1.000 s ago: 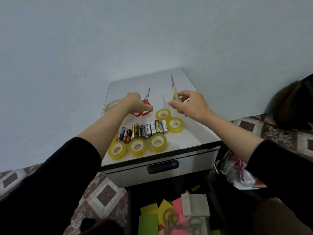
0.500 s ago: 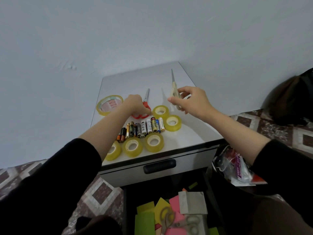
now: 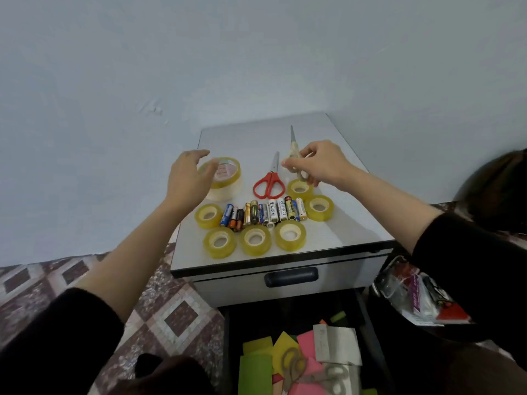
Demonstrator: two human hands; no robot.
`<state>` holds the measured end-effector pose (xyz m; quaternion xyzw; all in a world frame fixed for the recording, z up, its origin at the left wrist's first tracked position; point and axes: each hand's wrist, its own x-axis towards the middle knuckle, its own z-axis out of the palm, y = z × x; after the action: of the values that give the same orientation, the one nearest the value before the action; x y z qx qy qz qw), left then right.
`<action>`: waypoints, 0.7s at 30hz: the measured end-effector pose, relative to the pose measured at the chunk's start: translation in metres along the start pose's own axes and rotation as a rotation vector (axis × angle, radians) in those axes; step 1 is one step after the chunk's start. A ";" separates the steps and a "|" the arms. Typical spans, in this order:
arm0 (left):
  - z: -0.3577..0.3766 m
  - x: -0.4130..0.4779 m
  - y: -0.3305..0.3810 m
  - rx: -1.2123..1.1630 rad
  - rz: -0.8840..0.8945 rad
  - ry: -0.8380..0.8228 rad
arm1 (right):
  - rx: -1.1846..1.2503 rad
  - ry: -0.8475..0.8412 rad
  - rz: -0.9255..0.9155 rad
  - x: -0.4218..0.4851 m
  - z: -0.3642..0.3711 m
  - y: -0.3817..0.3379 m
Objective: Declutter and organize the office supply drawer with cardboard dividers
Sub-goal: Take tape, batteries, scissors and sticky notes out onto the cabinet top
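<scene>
- The open lower drawer [image 3: 251, 317] of a small white laminate cabinet [image 3: 342, 232] sits at the bottom centre, dark inside, holding loose green, yellow and pink paper notes [image 3: 255, 372], a white slip and a pair of pale translucent-handled scissors [image 3: 313, 374].
- Above it is a closed drawer with a dark oblong handle [image 3: 291, 276].
- On the smooth cabinet top, mixed cylindrical batteries [image 3: 262, 213] lie side by side in a row, ringed by six small glossy yellow tape rolls [image 3: 255, 239] lying flat.
- Red plastic-handled scissors [image 3: 269, 181] lie just behind the batteries, blades closed and pointing to the wall.
- The right hand [image 3: 319, 163] pinches the cream-handled metal scissors [image 3: 293, 143], thumb and fingers curled on the handle.
- The left hand [image 3: 188, 178] has its fingers apart and gently curved beside a wide clear packing-tape roll [image 3: 228, 181]; whether it touches cannot be told.
- A crinkled clear plastic bag [image 3: 419, 297] lies right of the cabinet, on patterned mosaic floor tiles [image 3: 171, 317].
</scene>
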<state>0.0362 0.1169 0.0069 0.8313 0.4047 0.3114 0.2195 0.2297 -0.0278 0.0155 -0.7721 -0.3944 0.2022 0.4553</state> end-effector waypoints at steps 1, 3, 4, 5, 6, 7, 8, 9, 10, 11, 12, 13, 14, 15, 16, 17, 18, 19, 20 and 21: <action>-0.004 -0.009 -0.011 -0.026 -0.018 0.014 | -0.043 -0.009 -0.006 0.004 0.004 -0.004; -0.004 -0.028 -0.032 -0.081 -0.074 0.004 | -0.136 -0.040 -0.014 0.010 0.015 -0.010; -0.002 -0.037 -0.039 -0.109 -0.099 -0.017 | -0.179 -0.061 -0.012 0.013 0.021 -0.012; 0.000 -0.047 -0.046 -0.135 -0.118 -0.042 | -0.219 -0.081 -0.007 0.016 0.027 -0.014; 0.004 -0.054 -0.050 -0.149 -0.131 -0.069 | -0.256 -0.098 -0.002 0.019 0.034 -0.015; 0.007 -0.060 -0.053 -0.150 -0.130 -0.091 | -0.288 -0.109 0.005 0.022 0.041 -0.015; 0.011 -0.064 -0.056 -0.140 -0.121 -0.105 | -0.316 -0.114 0.011 0.024 0.047 -0.016; 0.013 -0.066 -0.057 -0.135 -0.110 -0.108 | -0.340 -0.115 0.017 0.027 0.052 -0.016; 0.014 -0.067 -0.058 -0.141 -0.103 -0.101 | -0.357 -0.115 0.023 0.030 0.057 -0.016; 0.016 -0.067 -0.059 -0.155 -0.099 -0.087 | -0.363 -0.119 0.027 0.033 0.061 -0.016; 0.016 -0.067 -0.059 -0.156 -0.096 -0.074 | -0.369 -0.126 0.029 0.036 0.064 -0.015; 0.016 -0.066 -0.061 -0.139 -0.097 -0.060 | -0.384 -0.133 0.030 0.038 0.067 -0.014; 0.017 -0.066 -0.062 -0.110 -0.085 -0.051 | -0.410 -0.136 0.028 0.040 0.069 -0.013; 0.018 -0.066 -0.064 -0.087 -0.066 -0.041 | -0.440 -0.139 0.025 0.041 0.071 -0.013; 0.019 -0.067 -0.064 -0.078 -0.058 -0.029 | -0.468 -0.142 0.021 0.041 0.074 -0.012; 0.018 -0.067 -0.063 -0.079 -0.057 -0.013 | -0.488 -0.145 0.018 0.042 0.076 -0.012; 0.018 -0.067 -0.063 -0.078 -0.061 -0.005 | -0.502 -0.148 0.017 0.041 0.077 -0.012; 0.018 -0.068 -0.063 -0.076 -0.062 -0.004 | -0.508 -0.152 0.016 0.041 0.078 -0.012; 0.018 -0.068 -0.064 -0.067 -0.066 -0.011 | -0.512 -0.154 0.014 0.040 0.079 -0.013; 0.018 -0.068 -0.067 -0.054 -0.062 -0.025 | -0.512 -0.154 0.012 0.040 0.080 -0.013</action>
<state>-0.0195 0.0987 -0.0704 0.8160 0.4189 0.3050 0.2564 0.1949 0.0510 -0.0118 -0.8468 -0.4618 0.1565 0.2125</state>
